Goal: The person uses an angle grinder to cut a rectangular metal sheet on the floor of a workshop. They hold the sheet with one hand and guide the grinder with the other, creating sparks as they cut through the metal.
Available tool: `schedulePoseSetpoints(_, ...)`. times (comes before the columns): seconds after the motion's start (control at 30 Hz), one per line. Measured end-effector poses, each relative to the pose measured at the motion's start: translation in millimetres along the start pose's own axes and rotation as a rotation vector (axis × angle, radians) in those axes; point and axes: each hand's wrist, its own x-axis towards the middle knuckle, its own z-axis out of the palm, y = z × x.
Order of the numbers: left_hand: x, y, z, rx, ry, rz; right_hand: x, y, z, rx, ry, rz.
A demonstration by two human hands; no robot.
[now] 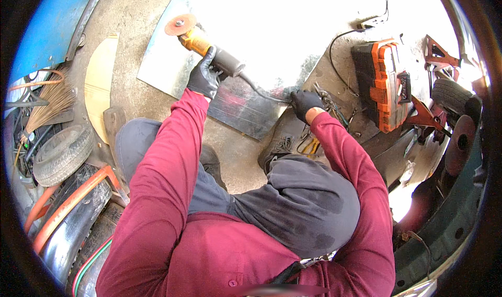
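Note:
In my black-gloved left hand (205, 76) is a yellow and dark grey angle grinder (197, 41), gripped along its body. A reddish-brown disc (180, 24) is fitted at its far end, held over a shiny metal sheet (246, 109). From the grinder's rear the black power cord (259, 92) runs right to my gloved right hand (306, 104), whose fingers are closed on it at the sheet's right edge. Whether the disc turns, I cannot tell.
Beside my right hand lie several hand tools (334, 106). An orange and black toolbox (387, 85) stands further right, with red jack stands (440, 54) past it. Cardboard (101, 82), a small tyre (64, 155) and a straw broom (52, 103) are on the left.

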Motion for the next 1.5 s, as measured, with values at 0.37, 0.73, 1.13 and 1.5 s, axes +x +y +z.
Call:
schedulePoseSetpoints(0.37, -23.2, 20.0, 85.1, -0.131, -0.469, 0.076, -221.2, 71.4, -19.2, 0.479, 0.157, 0.206)
schedulePoseSetpoints(0.73, -130.7, -161.4, 169.9, -0.047, -0.943, -0.388, -239.4, -0.9, -119.0, 1.684, 0.300, 0.238)
schedulePoseSetpoints(1.13, -92.4, -84.1, 138.8, 1.018, -0.498, 0.413, -114.5, 7.6, -155.1, 1.374, 0.308, 0.209)
schedulePoseSetpoints(1.5, -30.4, -166.1, -130.2, 2.110, -0.009, -0.295, -61.1, 2.1, -194.5, 1.538, 0.450, 0.394)
